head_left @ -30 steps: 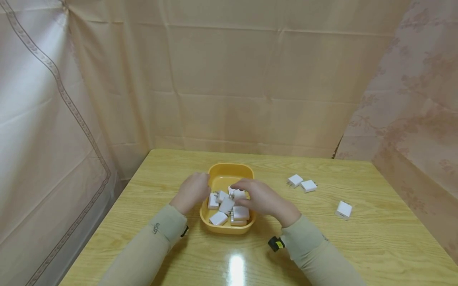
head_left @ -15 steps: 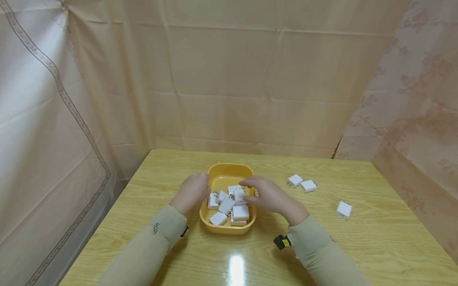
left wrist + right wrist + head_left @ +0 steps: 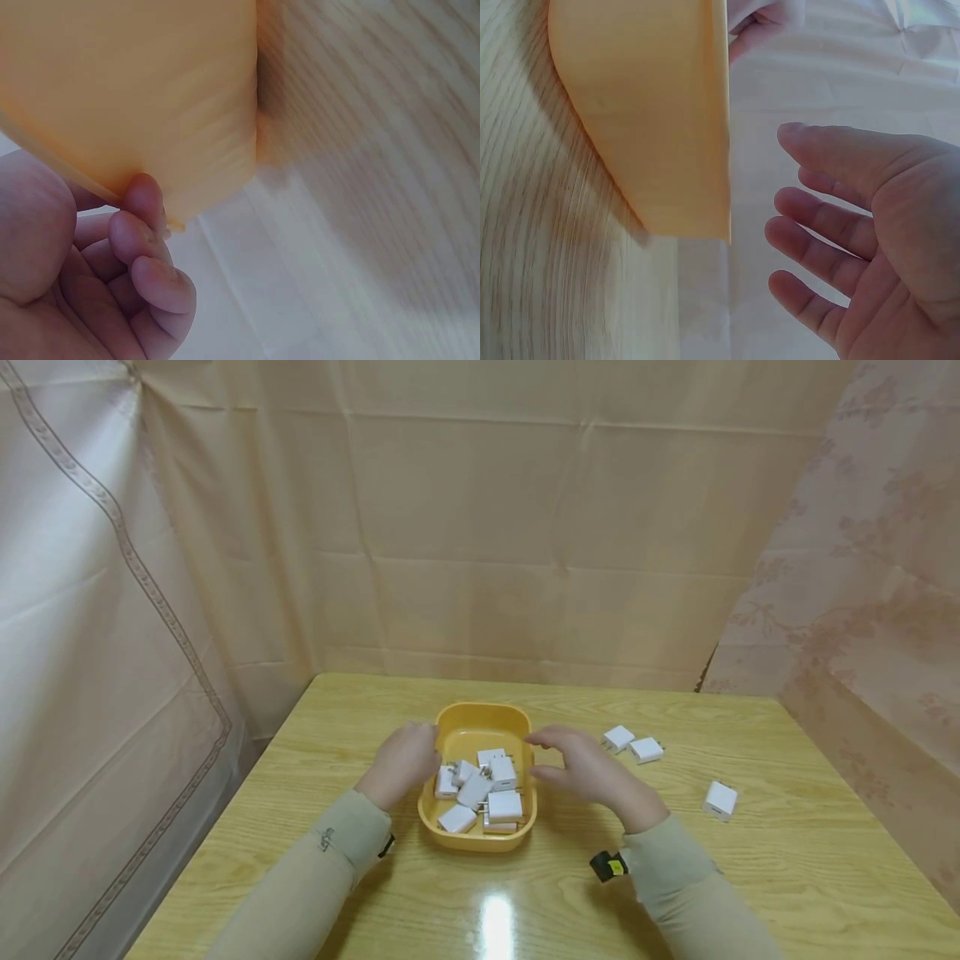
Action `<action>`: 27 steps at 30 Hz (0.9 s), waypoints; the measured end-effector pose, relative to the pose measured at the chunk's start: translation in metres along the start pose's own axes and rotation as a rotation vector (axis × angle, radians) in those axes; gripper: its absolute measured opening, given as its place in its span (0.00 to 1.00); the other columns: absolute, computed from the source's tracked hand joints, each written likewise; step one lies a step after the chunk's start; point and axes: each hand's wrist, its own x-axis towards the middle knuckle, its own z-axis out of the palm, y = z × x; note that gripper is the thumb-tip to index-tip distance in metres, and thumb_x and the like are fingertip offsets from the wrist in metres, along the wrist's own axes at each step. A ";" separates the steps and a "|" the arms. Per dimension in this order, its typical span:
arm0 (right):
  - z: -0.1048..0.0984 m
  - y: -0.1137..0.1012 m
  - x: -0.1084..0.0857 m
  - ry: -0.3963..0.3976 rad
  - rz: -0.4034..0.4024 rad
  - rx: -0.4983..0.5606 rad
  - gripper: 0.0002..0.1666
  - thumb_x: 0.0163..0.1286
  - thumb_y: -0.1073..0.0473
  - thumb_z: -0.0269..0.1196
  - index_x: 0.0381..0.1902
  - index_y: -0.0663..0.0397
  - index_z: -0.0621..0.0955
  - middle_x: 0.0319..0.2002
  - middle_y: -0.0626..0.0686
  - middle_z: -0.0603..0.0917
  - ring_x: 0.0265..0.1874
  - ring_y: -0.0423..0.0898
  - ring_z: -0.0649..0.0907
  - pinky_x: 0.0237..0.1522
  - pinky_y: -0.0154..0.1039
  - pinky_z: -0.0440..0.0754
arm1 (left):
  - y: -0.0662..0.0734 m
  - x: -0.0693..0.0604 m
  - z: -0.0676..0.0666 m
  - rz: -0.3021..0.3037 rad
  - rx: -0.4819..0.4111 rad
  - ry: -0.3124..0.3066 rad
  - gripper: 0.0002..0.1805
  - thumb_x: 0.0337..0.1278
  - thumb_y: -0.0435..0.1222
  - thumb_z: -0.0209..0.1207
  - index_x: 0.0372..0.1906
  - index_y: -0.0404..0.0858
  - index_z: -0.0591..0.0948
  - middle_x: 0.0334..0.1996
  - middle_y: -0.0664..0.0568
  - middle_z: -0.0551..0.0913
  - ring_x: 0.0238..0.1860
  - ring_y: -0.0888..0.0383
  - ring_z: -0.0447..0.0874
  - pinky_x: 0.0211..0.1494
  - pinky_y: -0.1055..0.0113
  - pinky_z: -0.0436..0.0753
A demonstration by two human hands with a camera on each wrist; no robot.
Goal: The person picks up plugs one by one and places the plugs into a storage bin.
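A yellow tray [image 3: 480, 843] stands on the table and holds several white plug adapters [image 3: 504, 806]. The left hand [image 3: 402, 764] grips the tray's left rim, and the left wrist view shows its fingers curled at the edge of the yellow wall [image 3: 165, 97]. Just past the right rim is the right hand [image 3: 588, 771], its fingers parted and holding nothing. In the right wrist view that hand [image 3: 870, 225] is apart from the tray's side [image 3: 645, 112], thumb and fingers spread.
Two white adapters [image 3: 618, 739] lie close together on the table to the right of the tray. Another adapter [image 3: 721, 801] lies farther right and nearer. Cloth curtains [image 3: 480, 527] hang behind the table [image 3: 300, 843] and at both sides.
The right hand has moved right, from over the adapters in the tray to just beyond its right rim. A white adapter near its fingers earlier now lies in the tray. The left hand has not moved.
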 end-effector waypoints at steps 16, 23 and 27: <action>-0.010 0.013 -0.010 0.041 0.024 -0.007 0.29 0.70 0.54 0.69 0.66 0.57 0.78 0.60 0.55 0.81 0.57 0.55 0.81 0.58 0.57 0.78 | -0.006 -0.001 -0.003 0.013 0.009 0.017 0.22 0.63 0.31 0.62 0.62 0.29 0.80 0.57 0.37 0.82 0.41 0.51 0.81 0.45 0.59 0.82; -0.012 0.015 -0.012 0.058 0.014 -0.017 0.29 0.70 0.54 0.69 0.66 0.57 0.79 0.59 0.56 0.82 0.57 0.56 0.81 0.58 0.58 0.78 | -0.009 0.000 -0.005 0.022 -0.002 0.030 0.17 0.60 0.30 0.62 0.53 0.31 0.85 0.35 0.47 0.84 0.29 0.54 0.78 0.29 0.64 0.78; -0.014 0.018 -0.014 0.064 0.016 -0.008 0.28 0.70 0.54 0.69 0.65 0.57 0.79 0.59 0.56 0.82 0.57 0.56 0.81 0.58 0.58 0.78 | -0.009 0.001 -0.005 0.021 -0.004 0.041 0.15 0.60 0.31 0.62 0.52 0.33 0.85 0.33 0.49 0.83 0.29 0.55 0.78 0.29 0.64 0.77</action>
